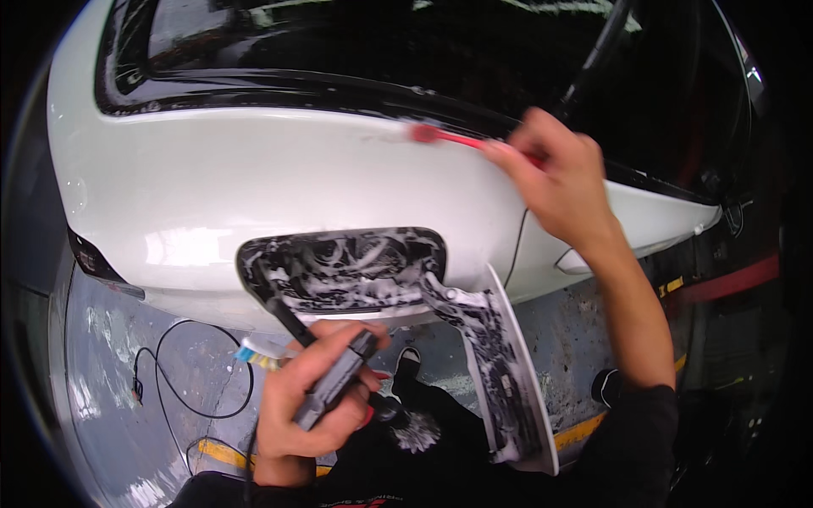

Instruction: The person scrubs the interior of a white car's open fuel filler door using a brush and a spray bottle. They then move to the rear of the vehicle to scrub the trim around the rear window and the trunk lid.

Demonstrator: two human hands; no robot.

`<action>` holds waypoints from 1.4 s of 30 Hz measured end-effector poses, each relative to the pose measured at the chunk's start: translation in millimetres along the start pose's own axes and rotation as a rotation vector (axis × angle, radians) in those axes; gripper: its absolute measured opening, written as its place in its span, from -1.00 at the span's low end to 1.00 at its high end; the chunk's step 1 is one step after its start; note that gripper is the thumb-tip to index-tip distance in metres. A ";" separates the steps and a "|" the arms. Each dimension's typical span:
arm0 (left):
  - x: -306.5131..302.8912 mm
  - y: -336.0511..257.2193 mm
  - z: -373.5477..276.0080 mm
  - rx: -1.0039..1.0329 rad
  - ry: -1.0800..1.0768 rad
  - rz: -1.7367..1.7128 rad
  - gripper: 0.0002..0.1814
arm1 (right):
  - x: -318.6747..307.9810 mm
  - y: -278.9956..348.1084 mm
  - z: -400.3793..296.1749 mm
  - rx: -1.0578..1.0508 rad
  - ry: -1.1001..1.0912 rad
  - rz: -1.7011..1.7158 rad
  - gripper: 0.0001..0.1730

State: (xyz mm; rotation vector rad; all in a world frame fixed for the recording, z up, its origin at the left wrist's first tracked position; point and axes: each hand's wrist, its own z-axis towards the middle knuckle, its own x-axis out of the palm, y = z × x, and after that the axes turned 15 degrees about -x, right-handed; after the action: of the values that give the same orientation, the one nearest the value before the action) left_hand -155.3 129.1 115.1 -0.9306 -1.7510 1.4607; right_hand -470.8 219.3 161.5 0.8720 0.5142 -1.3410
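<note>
My right hand grips a slim red-handled brush. Its blurred red head touches the white body panel just below the black rear window trim. My left hand is closed around a black plastic piece; a black strap extends from the hand to the port recess. A toothbrush-like brush with blue and yellow bristles sticks out from the same hand. A soft round detailing brush shows below it, its handle partly hidden. White foam coats the port recess and the inner side of its open flap.
The flap juts out between my arms. A thin black cable loops over the worn grey floor, which has a yellow line. At right are the car's door handle and a blurred red bar.
</note>
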 end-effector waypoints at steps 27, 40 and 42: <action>-115.3 -22.0 -7.7 -0.116 0.198 -0.003 -0.44 | 20.7 51.7 33.8 0.067 0.030 -0.065 -0.69; -141.6 -12.2 -8.4 -0.008 0.284 0.021 -0.43 | 63.0 111.3 113.0 -0.024 0.114 -0.047 -0.59; -149.0 -12.7 -12.2 -0.027 0.244 0.004 -0.43 | 32.0 83.2 53.3 0.293 0.087 -0.073 -0.59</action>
State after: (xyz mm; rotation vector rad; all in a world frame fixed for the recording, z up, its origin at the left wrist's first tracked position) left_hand -68.2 7.2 122.4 -1.0778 -1.5933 1.2698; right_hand -392.3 157.2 189.2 1.1648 0.4252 -1.4727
